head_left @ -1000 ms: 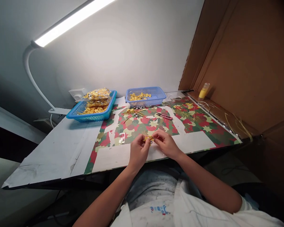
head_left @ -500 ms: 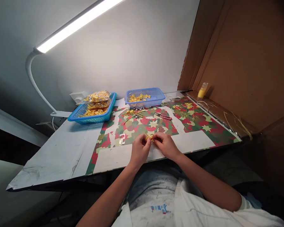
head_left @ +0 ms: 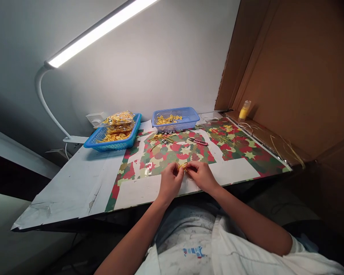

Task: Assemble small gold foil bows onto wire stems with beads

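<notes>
My left hand (head_left: 171,181) is closed in a pinch on a small yellow cord piece (head_left: 182,166), close above the white strip at the table's front. From the other side my right hand (head_left: 201,176) pinches the same piece, its fingertips nearly meeting those of the left. A thin loop of cord curves below the right fingertips. The fingers cover much of the piece, so its exact form is hard to make out. Beyond the hands lie a bundle of yellow cords (head_left: 157,139), several small silver bells (head_left: 164,141) and pink-handled snips (head_left: 199,142).
A blue basket (head_left: 110,146) with bagged yellow pieces stands at the left. Another basket (head_left: 176,125) at the back holds yellow bows (head_left: 169,119). Cord scraps (head_left: 227,139) lie at the right, near a yellow bottle (head_left: 244,110). A lamp (head_left: 43,88) arches over the left side.
My fingertips have shifted slightly around the yellow cord piece, and a thin loop now shows below the right fingers. The camera view has moved a little.
</notes>
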Demonstrator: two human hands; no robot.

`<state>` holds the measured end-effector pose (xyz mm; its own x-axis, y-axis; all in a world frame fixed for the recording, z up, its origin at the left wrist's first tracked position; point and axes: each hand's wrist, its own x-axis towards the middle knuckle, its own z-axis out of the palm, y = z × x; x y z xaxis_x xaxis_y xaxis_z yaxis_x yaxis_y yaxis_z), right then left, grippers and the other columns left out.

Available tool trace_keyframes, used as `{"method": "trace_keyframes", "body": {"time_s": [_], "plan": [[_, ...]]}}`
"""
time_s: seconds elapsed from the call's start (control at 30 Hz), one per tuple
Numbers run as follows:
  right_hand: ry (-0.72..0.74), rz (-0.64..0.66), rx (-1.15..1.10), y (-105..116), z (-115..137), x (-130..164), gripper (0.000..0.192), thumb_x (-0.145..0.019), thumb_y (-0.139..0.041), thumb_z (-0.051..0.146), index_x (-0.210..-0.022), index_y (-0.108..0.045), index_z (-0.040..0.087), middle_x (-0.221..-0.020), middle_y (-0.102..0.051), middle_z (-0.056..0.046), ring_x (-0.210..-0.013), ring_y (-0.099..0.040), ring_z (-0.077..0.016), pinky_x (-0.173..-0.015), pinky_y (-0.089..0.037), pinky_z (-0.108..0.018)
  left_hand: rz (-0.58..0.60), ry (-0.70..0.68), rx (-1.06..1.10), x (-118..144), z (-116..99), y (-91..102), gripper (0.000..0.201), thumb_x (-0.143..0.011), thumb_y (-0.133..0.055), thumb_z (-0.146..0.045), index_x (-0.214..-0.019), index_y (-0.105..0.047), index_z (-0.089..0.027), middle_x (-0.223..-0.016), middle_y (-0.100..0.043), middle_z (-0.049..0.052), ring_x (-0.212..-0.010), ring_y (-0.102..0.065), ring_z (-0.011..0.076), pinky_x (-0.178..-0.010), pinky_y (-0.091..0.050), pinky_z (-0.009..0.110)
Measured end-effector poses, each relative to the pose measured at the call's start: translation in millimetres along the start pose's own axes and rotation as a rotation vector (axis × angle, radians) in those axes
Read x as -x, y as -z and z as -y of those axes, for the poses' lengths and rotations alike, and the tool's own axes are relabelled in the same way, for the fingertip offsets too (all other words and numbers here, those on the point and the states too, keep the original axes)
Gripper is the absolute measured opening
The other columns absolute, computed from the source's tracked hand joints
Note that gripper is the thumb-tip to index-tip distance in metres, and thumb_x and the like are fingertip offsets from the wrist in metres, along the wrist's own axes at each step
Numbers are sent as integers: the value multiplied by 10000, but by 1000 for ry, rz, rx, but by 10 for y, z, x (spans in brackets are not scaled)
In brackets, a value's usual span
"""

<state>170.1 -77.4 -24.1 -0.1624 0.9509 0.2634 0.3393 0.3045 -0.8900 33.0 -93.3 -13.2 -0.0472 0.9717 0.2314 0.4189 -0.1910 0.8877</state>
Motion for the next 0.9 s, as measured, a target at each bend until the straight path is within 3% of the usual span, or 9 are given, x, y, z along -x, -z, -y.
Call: {"method": "trace_keyframes", "body": {"time_s": [0.3,0.53,0.6,0.7,0.77,0.9], "plan": [[-29,-19,-2,3,28,11,184,-721,-537,105,-749,-703,179,-728,-712,-26,-693,-643,-175,-663,-480,-287,-24,-60,-138,1,27,-50,229,-775,-520,-267,-582,-424,-190,-540,-437,-30,-543,-395,119,-536,-283,241],[-74,19,-136,53,-29,-31,225,-701,-559,79,-860,-682,180,-841,-721,-41,-793,-677,-175,-767,-537,-327,-14,-70,-152,-11,35,-65,239,-765,-528,-274,-574,-410,-190,-540,-435,-29,-540,-389,116,-533,-274,243],[-19,-66,-173,103,-18,3,211,-710,-574,106,-880,-667,189,-885,-708,-46,-828,-668,-176,-770,-544,-330,14,-34,-83,-38,32,-33,279,-771,-533,-319,-561,-399,-192,-517,-403,-38,-522,-372,110,-519,-267,240],[211,-302,-72,187,81,83,127,-750,-567,139,-776,-668,212,-895,-671,-53,-893,-633,-196,-805,-523,-356,82,23,-5,-138,5,47,321,-771,-537,-383,-548,-406,-194,-507,-385,-39,-504,-360,105,-493,-256,237],[361,-252,50,222,181,75,130,-760,-592,154,-761,-695,233,-863,-653,-47,-861,-612,-204,-810,-504,-376,97,-15,-25,-255,-44,112,326,-750,-558,-373,-528,-401,-193,-494,-366,-41,-494,-334,101,-484,-234,239],[382,-201,284,216,327,-267,167,-800,-609,216,-914,-729,241,-839,-630,-57,-828,-573,-221,-798,-468,-397,37,-200,-147,-598,-190,228,328,-747,-561,-336,-520,-373,-193,-492,-347,-43,-507,-310,102,-498,-216,248]]}}
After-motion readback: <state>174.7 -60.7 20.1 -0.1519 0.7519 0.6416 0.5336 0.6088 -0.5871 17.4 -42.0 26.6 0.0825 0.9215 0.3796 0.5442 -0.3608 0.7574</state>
